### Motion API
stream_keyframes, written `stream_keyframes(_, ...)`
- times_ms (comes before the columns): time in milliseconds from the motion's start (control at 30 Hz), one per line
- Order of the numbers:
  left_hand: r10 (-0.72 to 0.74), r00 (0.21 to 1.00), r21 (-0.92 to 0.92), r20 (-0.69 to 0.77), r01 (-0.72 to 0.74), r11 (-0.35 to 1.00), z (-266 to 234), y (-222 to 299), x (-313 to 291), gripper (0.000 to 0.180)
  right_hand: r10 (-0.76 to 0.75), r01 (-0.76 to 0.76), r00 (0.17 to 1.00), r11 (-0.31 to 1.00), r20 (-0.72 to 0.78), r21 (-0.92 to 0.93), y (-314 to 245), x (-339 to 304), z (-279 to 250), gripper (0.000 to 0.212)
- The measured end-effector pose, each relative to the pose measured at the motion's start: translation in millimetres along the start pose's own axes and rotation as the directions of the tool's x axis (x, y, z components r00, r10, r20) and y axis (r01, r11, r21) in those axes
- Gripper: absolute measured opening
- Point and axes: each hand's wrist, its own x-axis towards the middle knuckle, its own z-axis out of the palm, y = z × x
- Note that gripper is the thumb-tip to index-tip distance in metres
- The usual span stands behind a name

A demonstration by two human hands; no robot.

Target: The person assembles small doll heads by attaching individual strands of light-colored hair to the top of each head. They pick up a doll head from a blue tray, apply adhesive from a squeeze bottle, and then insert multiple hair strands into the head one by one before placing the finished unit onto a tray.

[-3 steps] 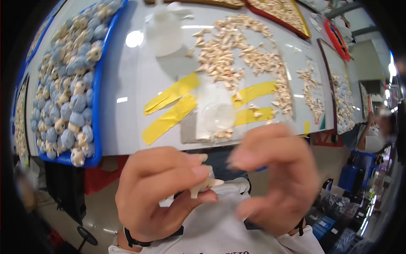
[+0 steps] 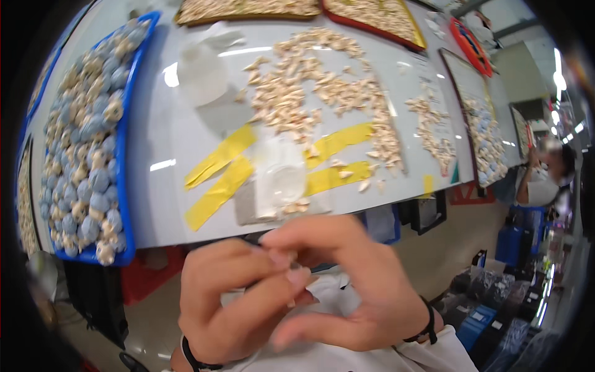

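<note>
From the head camera I see my left hand (image 2: 232, 301) and right hand (image 2: 353, 288) meeting close under the lens, fingertips pinched together on a tiny pale piece (image 2: 292, 286), mostly hidden. Beyond them, the white counter (image 2: 155, 186) carries scattered pale pieces (image 2: 322, 93), yellow tape strips (image 2: 220, 173) and a blue tray (image 2: 124, 186) of blue-and-cream items.

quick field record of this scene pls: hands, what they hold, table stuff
left hand: fingertips pinched against the right hand's
right hand: fingers curled, meeting the left
held item: hidden between the fingertips, cannot tell
table: grey, just beyond the hands
blue tray: left, full of blue and cream pieces
loose cream pieces: heaped mid-table
yellow tape strips: near edge
</note>
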Motion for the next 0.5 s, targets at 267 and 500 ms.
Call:
stream_keyframes(267, 0.026, 1.0, 0.212, -0.011, -0.023, 0.977, -14.7, 6.9, -2.7, 0.05, -0.145, -0.21, 0.786, 0.852, -0.601, -0.48, -3.9, -37.6, -121.7, 0.02)
stream_keyframes(500, -0.065, 0.997, 0.552, -0.038, 0.075, 0.831, -80.1, -22.2, 4.2, 0.024, -0.169, -0.58, 0.765, 0.24, -0.621, -0.779, 50.3, -87.0, -256.6, 0.016)
